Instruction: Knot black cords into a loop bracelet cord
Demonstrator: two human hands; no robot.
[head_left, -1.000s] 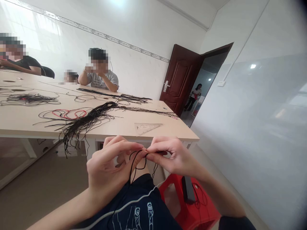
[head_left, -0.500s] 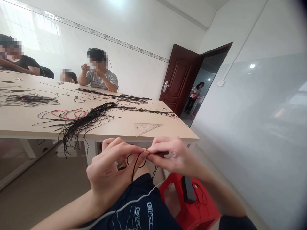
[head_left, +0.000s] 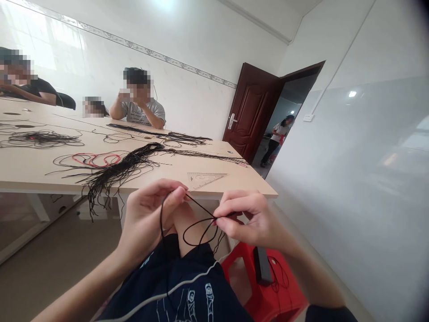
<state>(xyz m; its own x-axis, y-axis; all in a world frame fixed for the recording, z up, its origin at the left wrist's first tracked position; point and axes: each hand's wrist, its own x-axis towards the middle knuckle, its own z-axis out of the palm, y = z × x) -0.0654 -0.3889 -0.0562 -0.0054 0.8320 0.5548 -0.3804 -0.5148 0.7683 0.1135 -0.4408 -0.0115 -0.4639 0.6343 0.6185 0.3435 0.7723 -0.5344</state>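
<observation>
Thin black cord (head_left: pixel 200 206) runs taut between my two hands over my lap. My left hand (head_left: pixel 150 210) pinches it between thumb and fingers, and a length drops from there past my shorts. Beside the fingertips of my right hand (head_left: pixel 250 217), which are closed on the cord, a loop hangs to the left. Past my hands, a bundle of black cords (head_left: pixel 125 163) droops over the table's front edge. A clear triangular ruler (head_left: pixel 205 180) lies to its right, and a red cord (head_left: pixel 95 159) to its left.
The pale table (head_left: pixel 161 179) spans the space ahead, with more black cords (head_left: pixel 43 138) at the left. A red stool (head_left: pixel 268 297) at my right bears a black box (head_left: pixel 263 266). Across the table sits a person in grey (head_left: pixel 142 109); others are further left and beyond the doorway.
My hands, touching before, are now apart. My left hand moved left and up, drawing out a cord stretch, and the loop by my right hand shows more fully. The person beyond the doorway shifted right.
</observation>
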